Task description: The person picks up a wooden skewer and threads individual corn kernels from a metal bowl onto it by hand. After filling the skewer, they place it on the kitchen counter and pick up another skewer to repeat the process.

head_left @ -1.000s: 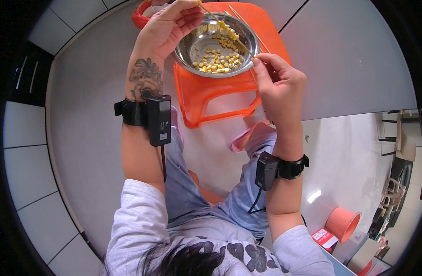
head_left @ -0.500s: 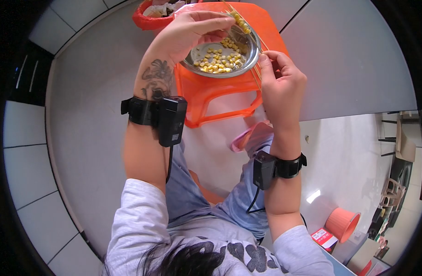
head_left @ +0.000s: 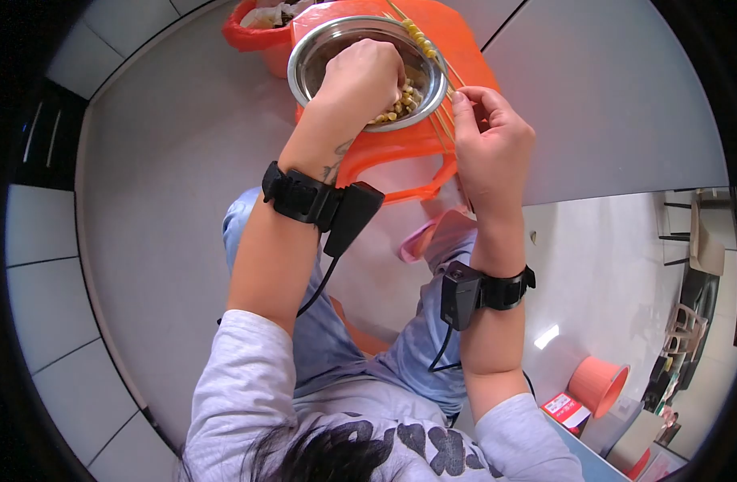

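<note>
steel bowl (head_left: 312,50) under curled left hand (head_left: 367,74)

Thin wooden skewer (head_left: 423,38) threaded with yellow corn kernels, slanted across steel bowl (head_left: 308,60) rim

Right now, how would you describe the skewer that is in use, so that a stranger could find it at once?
Find the orange plastic stool and the steel bowl of corn kernels on it. Across the bowl's right rim lies a thin wooden skewer, its near end pinched by the right hand. Unlike the bare sticks beside it, it carries a row of yellow kernels.
</note>
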`<control>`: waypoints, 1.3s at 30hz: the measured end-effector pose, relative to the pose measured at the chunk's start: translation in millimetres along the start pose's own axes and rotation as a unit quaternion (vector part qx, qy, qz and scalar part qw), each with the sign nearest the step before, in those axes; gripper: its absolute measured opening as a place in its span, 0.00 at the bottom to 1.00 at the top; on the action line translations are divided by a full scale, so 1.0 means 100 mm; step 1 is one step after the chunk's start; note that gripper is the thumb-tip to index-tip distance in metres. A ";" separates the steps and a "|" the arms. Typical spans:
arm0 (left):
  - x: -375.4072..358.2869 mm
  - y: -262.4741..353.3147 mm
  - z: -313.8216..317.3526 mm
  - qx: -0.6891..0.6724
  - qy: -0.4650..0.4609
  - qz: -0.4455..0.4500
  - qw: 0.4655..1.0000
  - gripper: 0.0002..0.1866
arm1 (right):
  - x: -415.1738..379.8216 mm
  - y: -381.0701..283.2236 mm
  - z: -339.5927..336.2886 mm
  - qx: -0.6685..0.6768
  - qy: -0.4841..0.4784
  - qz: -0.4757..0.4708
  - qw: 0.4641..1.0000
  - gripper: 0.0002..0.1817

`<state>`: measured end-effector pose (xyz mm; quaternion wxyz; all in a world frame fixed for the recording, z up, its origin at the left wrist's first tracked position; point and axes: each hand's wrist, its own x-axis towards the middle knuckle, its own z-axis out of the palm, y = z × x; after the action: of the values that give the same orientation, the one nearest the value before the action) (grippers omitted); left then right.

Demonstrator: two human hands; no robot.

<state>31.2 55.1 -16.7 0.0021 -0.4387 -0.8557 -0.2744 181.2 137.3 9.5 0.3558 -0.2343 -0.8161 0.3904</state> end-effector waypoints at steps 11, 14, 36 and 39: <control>0.10 -0.50 -0.29 -0.426 0.084 -0.052 0.899 0.08 | -0.02 0.05 -0.04 0.004 -0.014 -0.019 1.000 0.07; 0.09 -0.62 -0.31 -0.503 0.119 -0.053 0.854 0.12 | -0.03 0.06 -0.03 0.019 -0.022 -0.028 0.999 0.07; 0.01 -0.62 -0.42 -0.340 0.207 -0.036 0.917 0.12 | -0.05 0.00 0.09 0.006 -0.005 -0.042 0.999 0.06; 0.02 -0.60 -0.40 -0.372 0.204 -0.040 0.905 0.12 | -0.06 0.04 0.13 0.004 0.000 -0.051 0.999 0.05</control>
<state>-25.0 10.1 -10.4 0.0026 -0.3074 -0.6895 -0.6558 175.8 129.4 -1.5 0.3761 -0.1913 -0.8255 0.3748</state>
